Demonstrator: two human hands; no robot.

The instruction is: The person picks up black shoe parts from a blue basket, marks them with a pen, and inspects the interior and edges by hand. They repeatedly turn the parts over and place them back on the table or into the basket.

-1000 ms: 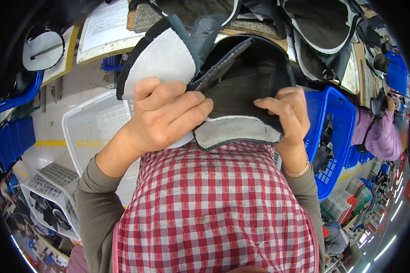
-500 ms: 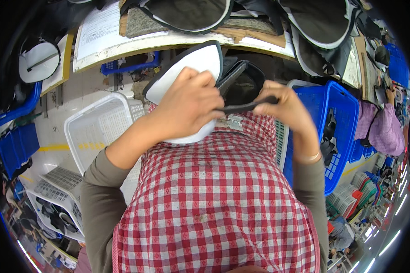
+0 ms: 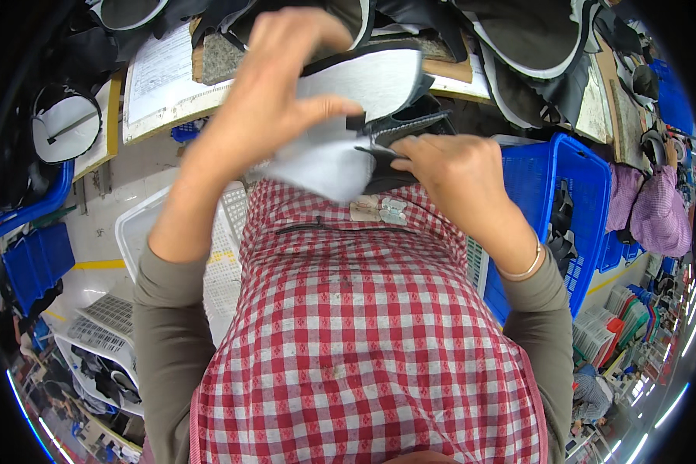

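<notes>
A shoe upper (image 3: 375,73), black outside with a white lining and a dark edge, is held in front of my apron near the bench edge. My right hand (image 3: 460,166) pinches its black part between thumb and fingers. My left hand (image 3: 274,93) is raised over the upper's left side, thumb spread away from the fingers, with nothing seen in its grip. The lower white part of the upper is blurred by motion, and part of it is hidden behind my left hand.
Along the far side runs a workbench (image 3: 162,104) with a paper sheet and more black-and-white uppers (image 3: 530,39). A white basket (image 3: 143,220) stands at the left and a blue crate (image 3: 545,178) with black pieces at the right. Another person's checked sleeve (image 3: 661,216) shows far right.
My left hand has let go of the upper and moved up toward the bench, fingers opening. My right hand has shifted left with the upper, which has turned and risen.
</notes>
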